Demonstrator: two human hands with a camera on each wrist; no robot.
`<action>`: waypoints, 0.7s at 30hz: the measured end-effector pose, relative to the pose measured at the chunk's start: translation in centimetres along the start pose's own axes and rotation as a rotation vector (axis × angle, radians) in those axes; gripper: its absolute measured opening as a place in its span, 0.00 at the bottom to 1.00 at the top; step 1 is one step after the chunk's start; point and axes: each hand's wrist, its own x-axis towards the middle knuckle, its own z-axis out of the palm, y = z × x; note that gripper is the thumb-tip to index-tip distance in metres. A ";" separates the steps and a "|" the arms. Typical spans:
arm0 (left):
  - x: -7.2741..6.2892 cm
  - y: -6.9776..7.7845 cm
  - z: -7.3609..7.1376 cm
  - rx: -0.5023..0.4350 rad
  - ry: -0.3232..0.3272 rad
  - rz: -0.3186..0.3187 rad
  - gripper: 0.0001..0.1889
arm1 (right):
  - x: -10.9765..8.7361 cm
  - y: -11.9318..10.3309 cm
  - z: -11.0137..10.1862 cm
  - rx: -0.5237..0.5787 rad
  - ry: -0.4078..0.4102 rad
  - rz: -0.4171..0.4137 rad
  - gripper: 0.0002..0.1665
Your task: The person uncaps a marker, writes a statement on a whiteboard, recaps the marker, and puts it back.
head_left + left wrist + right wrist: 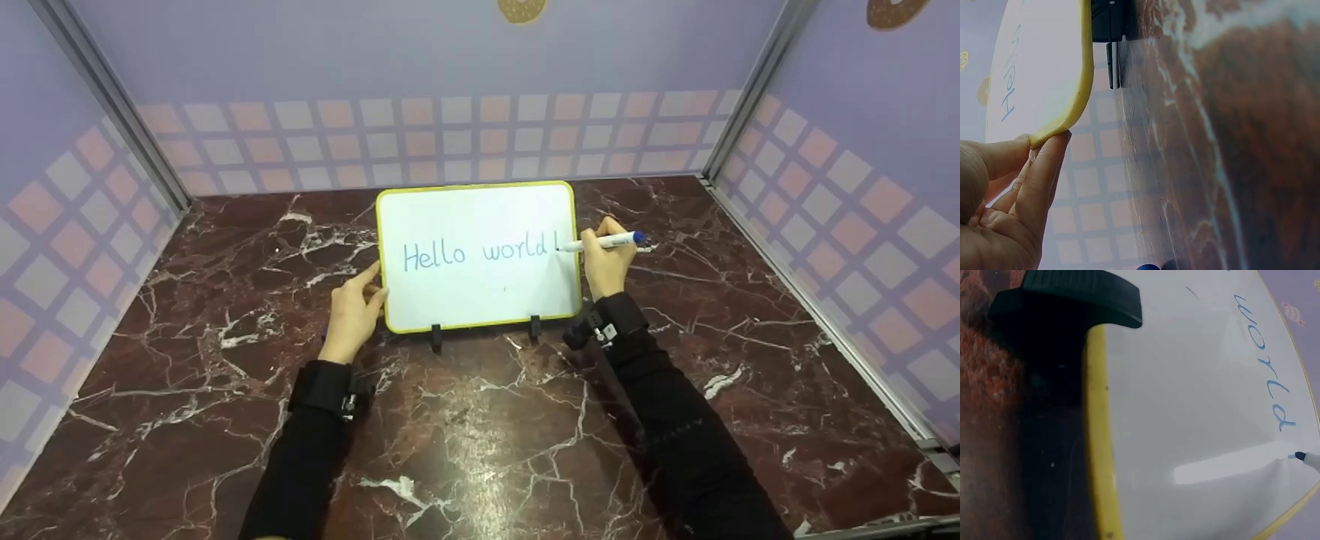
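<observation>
A small whiteboard [465,292] with a yellow frame leans back on a black stand [436,337]. Blue handwriting on it reads "Hello world" with an exclamation stroke. My left hand [354,311] pinches the board's left edge between thumb and fingers, as the left wrist view also shows on the yellow frame [1085,84]. Over at the right edge, my right hand [609,259] grips a white marker [619,239] with a blue end. The dark marker tip [1300,455] is at the board beside the "d"; whether it touches, I cannot tell. The right wrist view does not show the right hand.
Beneath the stand is a dark red marbled tabletop [480,435]. Checked lilac walls [450,135] close off the back and both sides, with metal posts [112,105] at the corners. A small blue rounded thing [1148,267] shows at the left wrist view's bottom edge.
</observation>
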 end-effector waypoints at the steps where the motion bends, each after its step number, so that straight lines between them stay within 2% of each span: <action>1: 0.0 0.0 0.0 -0.002 0.001 0.000 0.27 | 0.0 0.0 0.0 -0.005 -0.003 0.000 0.25; 18: 0.0 0.1 0.0 -0.012 -0.002 -0.011 0.27 | 0.0 0.3 0.3 -0.060 0.023 -0.031 0.24; 21: 0.0 0.1 0.0 -0.007 -0.004 -0.015 0.27 | 0.0 0.3 0.1 -0.025 0.023 0.002 0.25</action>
